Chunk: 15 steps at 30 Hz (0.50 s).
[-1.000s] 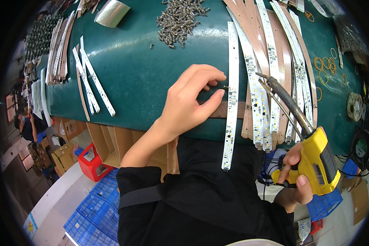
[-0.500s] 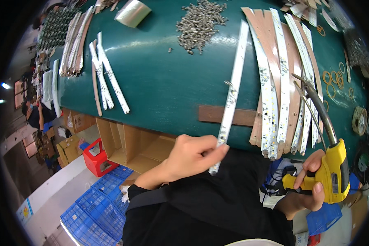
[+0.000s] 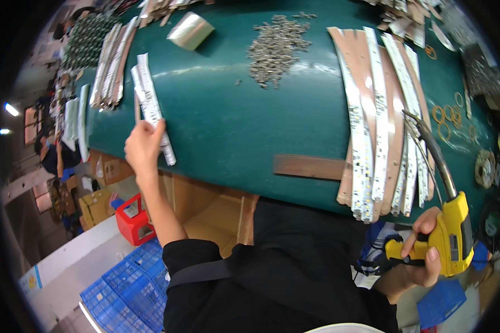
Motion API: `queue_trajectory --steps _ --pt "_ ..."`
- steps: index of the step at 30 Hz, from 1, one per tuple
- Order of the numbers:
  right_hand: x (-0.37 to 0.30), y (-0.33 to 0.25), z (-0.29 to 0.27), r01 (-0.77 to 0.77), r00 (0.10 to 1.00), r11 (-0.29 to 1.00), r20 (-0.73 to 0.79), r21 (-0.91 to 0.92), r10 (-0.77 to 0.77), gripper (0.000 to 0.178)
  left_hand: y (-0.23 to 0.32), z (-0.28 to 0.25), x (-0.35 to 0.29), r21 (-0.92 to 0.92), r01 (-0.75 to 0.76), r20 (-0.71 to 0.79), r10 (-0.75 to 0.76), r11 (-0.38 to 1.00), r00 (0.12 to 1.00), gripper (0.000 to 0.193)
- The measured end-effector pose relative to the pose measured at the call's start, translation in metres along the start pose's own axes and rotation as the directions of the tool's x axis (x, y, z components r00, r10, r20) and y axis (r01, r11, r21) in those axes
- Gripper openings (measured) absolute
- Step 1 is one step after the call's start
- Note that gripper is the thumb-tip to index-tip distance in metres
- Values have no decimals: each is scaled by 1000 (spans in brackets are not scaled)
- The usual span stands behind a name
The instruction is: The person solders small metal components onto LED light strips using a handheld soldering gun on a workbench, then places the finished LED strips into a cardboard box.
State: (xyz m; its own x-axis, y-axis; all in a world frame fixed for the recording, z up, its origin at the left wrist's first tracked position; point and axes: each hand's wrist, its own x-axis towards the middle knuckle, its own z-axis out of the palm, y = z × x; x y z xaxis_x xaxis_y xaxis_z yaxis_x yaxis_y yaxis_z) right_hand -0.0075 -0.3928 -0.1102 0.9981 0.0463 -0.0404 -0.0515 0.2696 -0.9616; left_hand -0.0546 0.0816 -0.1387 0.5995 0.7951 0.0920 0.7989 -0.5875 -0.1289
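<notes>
At the left side of the green bench, my left hand (image 3: 143, 147) has its fingers closed on an LED strip board in a small pile of white LED strip boards (image 3: 148, 91). The hand covers part of the boards, so its exact grip is partly hidden. On the right, my right hand (image 3: 411, 272) is wrapped round the handle of a yellow soldering gun (image 3: 455, 236). The gun's bent metal tip, with a thin feed tube beside it, points up over a larger fan of LED strip boards (image 3: 379, 116).
Small metal parts (image 3: 275, 50) lie heaped at the back middle. A brown wooden bar (image 3: 308, 166) rests near the front edge. A tape roll (image 3: 190, 31), more strips (image 3: 112, 66) and tan rings (image 3: 444, 130) are around. Below stand a cardboard box (image 3: 211, 213) and red stool (image 3: 134, 219).
My left hand has moved from the front middle to the left, bringing the LED strip board onto the small pile. My right hand keeps hold of the soldering gun.
</notes>
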Motion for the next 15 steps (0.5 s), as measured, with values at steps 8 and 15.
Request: queue_trajectory --steps 8,15 --pt "7 -4 9 38 996 999 -84 14 -37 57 154 -44 -74 -626 -736 -338 760 259 556 15" --pt "-1 -5 -6 113 991 994 -71 6 -112 57 244 -20 -72 -158 -970 -533 843 -183 -72 29"
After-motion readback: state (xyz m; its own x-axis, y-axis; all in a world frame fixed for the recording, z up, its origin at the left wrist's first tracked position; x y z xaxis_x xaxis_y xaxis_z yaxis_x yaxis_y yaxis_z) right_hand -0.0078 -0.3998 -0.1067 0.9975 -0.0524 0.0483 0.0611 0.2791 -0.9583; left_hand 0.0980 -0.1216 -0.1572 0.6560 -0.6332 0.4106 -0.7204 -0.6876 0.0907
